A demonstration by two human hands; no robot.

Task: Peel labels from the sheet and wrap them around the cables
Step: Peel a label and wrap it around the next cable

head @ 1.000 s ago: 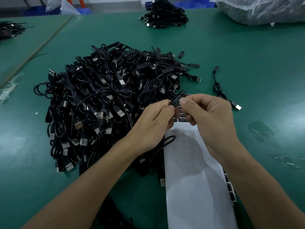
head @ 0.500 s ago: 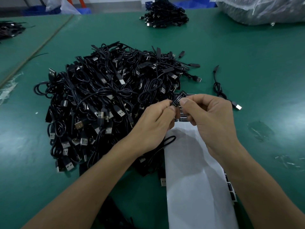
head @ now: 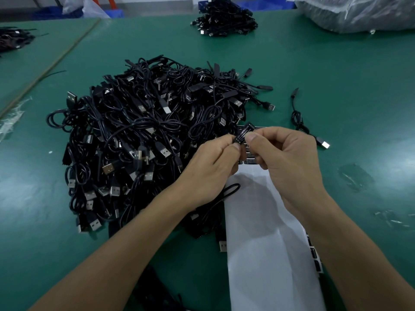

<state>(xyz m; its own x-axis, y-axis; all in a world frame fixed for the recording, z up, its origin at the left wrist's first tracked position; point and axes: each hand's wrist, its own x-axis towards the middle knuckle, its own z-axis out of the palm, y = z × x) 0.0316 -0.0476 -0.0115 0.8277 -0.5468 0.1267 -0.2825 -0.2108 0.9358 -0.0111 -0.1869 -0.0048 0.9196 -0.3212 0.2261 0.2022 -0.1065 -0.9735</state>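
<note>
A small black label (head: 244, 133) with white print is held up between both hands, just above the far end of the label sheet (head: 267, 243). My left hand (head: 211, 167) pinches its lower end and also holds a black cable whose loop (head: 229, 191) hangs below the palm. My right hand (head: 285, 158) pinches the label's upper part with thumb and forefinger. The sheet's white backing runs toward me; more black labels (head: 249, 157) show at its far end. A big heap of black USB cables (head: 146, 140) lies to the left.
One loose cable (head: 301, 122) lies on the green table (head: 348, 86) to the right. A smaller cable pile (head: 224, 19) sits at the back, a clear plastic bag (head: 359, 12) at the back right, another cable pile (head: 13, 39) at far left.
</note>
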